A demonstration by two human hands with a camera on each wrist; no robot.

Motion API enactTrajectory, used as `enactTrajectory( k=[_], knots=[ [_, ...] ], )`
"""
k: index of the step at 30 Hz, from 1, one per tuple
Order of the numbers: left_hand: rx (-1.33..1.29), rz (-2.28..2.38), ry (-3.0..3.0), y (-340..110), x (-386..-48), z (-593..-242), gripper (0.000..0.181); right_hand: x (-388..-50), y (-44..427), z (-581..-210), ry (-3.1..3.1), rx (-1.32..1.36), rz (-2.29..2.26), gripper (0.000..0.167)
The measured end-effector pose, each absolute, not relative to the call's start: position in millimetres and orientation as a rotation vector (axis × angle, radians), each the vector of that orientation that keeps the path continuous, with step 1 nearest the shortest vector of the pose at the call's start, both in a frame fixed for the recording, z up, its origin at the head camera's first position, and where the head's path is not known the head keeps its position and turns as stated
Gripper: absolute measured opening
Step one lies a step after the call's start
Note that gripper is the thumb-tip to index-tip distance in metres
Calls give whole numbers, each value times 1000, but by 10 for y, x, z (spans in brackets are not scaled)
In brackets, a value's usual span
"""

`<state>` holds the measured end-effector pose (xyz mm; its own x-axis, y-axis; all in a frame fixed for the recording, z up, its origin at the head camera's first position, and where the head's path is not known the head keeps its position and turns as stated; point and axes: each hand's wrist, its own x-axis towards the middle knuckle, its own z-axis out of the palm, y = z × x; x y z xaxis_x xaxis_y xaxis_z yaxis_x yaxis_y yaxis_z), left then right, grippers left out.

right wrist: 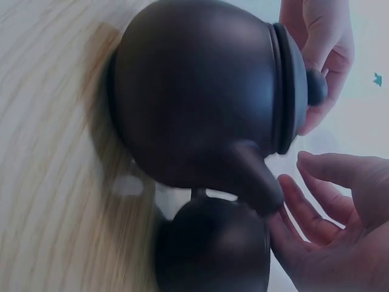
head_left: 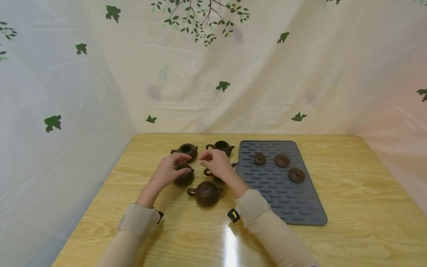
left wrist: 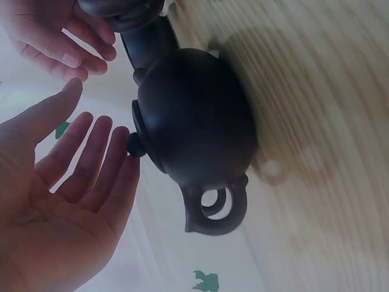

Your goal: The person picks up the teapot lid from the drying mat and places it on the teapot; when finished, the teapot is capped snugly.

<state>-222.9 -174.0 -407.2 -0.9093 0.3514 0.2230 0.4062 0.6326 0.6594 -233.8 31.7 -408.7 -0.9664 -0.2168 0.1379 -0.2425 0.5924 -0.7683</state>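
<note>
A dark brown lidded teapot [head_left: 207, 194] stands nearest the person, handle to the left. My left hand [head_left: 168, 170] hovers over another dark pot [head_left: 184, 178], whose top is partly hidden by the fingers. Slightly bent fingers and a thumb held apart show in the left wrist view, with nothing in that hand [left wrist: 73, 194]. My right hand [head_left: 217, 163] hangs above a pot [head_left: 218, 180] that it largely covers. In the right wrist view, this hand [right wrist: 340, 225] is also empty, its fingers loosely curved. The fingertips of both hands face each other, apart.
Two lidless pots, one at back left [head_left: 186, 149] and one at back right [head_left: 222, 147], stand behind the hands. To the right lies a grey ridged mat [head_left: 283, 204] bearing three loose lids: one on the left [head_left: 260, 159], one in the middle [head_left: 282, 160] and one nearer [head_left: 296, 175].
</note>
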Motion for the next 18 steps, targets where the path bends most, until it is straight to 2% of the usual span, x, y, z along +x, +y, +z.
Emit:
enactTrajectory(
  k=[18],
  knots=[
    [-736,-1157,-2784,-1408,-2286,-4093,36,-2274,715,-4012,-2760,290,1362,13]
  ],
)
